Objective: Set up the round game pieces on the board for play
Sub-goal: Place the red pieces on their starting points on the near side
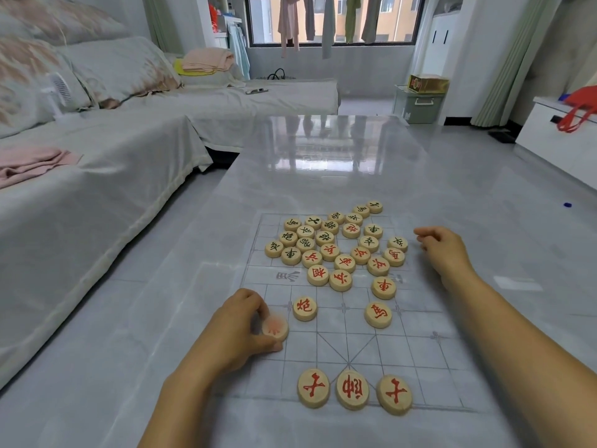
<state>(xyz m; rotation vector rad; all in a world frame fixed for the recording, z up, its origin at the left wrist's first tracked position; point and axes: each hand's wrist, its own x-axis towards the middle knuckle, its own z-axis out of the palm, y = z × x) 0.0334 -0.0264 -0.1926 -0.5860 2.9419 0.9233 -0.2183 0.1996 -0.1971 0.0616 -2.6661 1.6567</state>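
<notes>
A clear plastic board [420, 350] with grey grid lines lies on the glossy grey table. Round wooden pieces with red or black characters sit bunched in a pile [336, 247] on its far half. Three red pieces [353, 390] stand in a row on the near edge line. A red piece [304, 308] and another red piece [378, 315] lie singly on the near half. My left hand [235, 328] pinches a blurred red-marked piece [275, 328] near the board's left edge. My right hand [442, 250] hovers at the pile's right side, fingers loosely curled, holding nothing visible.
The grey table [323, 163] stretches far beyond the board. A sofa under a white cover [97, 176] runs along the left, with pink cloth on it. A white cabinet [555, 137] stands at the right, a small blue object [567, 205] on the floor.
</notes>
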